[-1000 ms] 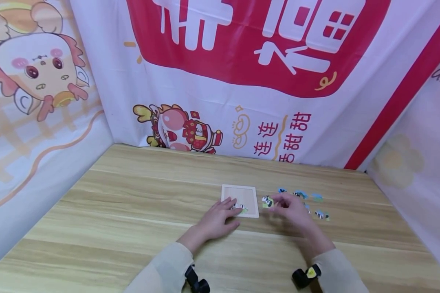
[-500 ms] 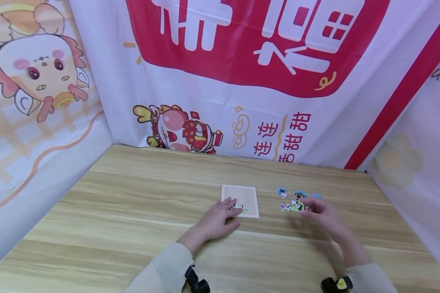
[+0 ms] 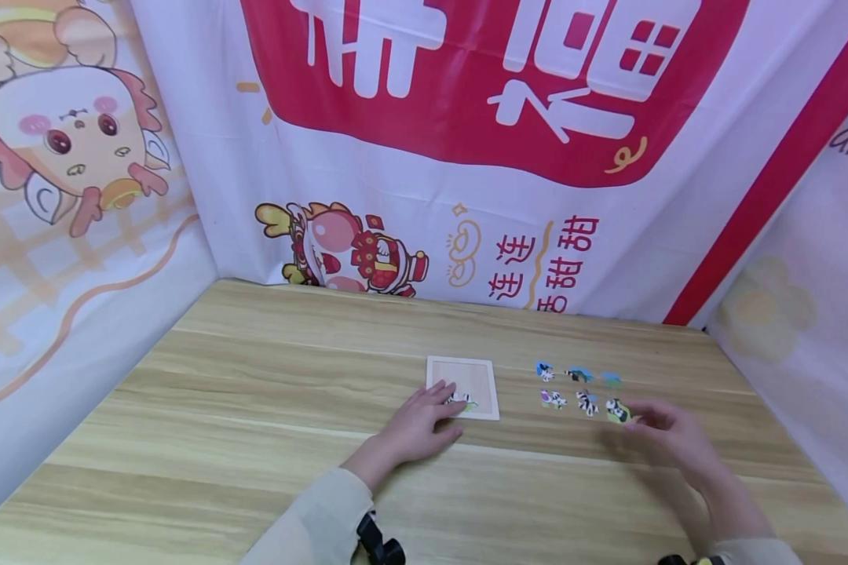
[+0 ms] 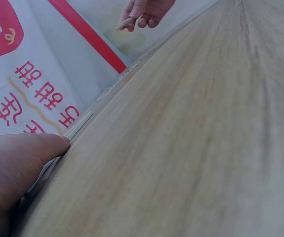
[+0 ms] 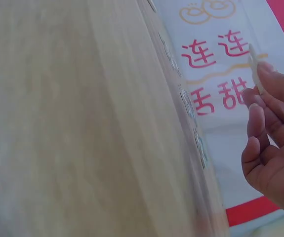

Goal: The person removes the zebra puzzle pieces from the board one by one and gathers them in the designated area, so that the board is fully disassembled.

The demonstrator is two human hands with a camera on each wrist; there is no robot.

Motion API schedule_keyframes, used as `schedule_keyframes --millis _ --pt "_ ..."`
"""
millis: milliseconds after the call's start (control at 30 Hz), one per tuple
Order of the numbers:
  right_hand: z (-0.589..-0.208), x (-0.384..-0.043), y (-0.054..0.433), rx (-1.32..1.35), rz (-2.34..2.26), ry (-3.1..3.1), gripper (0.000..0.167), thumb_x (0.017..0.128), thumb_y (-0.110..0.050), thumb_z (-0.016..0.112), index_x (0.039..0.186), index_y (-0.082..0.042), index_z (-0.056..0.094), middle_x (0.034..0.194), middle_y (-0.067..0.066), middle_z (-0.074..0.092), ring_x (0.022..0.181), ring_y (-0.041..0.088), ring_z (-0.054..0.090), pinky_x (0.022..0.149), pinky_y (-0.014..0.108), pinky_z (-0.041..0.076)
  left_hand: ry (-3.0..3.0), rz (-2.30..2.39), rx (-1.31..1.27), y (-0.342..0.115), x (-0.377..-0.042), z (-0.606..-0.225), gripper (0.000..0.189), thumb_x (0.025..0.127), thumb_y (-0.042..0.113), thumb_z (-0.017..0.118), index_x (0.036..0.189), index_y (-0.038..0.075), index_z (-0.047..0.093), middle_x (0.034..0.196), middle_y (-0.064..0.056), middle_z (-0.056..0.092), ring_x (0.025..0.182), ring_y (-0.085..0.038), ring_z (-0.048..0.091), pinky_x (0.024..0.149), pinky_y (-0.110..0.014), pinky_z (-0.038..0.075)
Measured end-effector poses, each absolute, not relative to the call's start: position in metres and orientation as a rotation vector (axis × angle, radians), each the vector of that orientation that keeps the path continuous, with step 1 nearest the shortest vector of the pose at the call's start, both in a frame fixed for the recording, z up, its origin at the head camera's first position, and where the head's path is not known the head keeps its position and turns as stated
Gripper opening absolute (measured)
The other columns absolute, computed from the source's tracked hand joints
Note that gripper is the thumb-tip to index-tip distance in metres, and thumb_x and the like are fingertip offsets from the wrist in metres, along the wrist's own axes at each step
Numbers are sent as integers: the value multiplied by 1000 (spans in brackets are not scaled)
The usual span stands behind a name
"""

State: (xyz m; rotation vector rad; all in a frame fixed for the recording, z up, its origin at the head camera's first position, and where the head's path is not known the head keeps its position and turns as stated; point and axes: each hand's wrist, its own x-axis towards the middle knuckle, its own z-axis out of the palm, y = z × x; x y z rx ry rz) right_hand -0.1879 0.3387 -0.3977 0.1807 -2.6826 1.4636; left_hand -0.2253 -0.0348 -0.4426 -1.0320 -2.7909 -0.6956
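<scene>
My right hand pinches a puzzle piece with a black-and-white animal on green between thumb and fingers. In the right wrist view that puzzle piece shows edge-on, raised above the tabletop. My left hand lies with fingers extended on the lower left of a shallow white-rimmed puzzle tray. Inside the tray, by the fingertips, is a green-and-white piece, partly covered by the hand. The left wrist view has my left thumb along the tray's edge.
Several loose puzzle pieces lie in two rough rows on the wooden table, right of the tray. Whether one lies beneath the held piece is hidden. A printed cloth hangs behind the table's back edge.
My right hand has carried the pinched piece rightward, from beside the tray over the loose pieces to their right end, uncovering those further left. My left hand has stayed on the tray.
</scene>
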Motion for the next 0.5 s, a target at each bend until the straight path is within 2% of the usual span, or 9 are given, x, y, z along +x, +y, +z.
schedule_keyframes --millis 233,500 --pt "-412 -183 359 223 1516 -2653 32 74 -3 64 103 8 55 81 2 59 68 11 53 54 25 44 -2788 -698 -1036 -35 -226 -443 44 85 38 50 123 16 49 136 -9 30 125 -25 21 101 -42 14" --pt "-424 -181 370 163 1395 -2737 39 74 -10 66 105 11 53 88 8 62 74 9 55 65 18 43 -2789 -693 -1037 -35 -227 -444 44 85 38 49 123 16 49 136 -9 30 125 -24 21 101 -41 13"
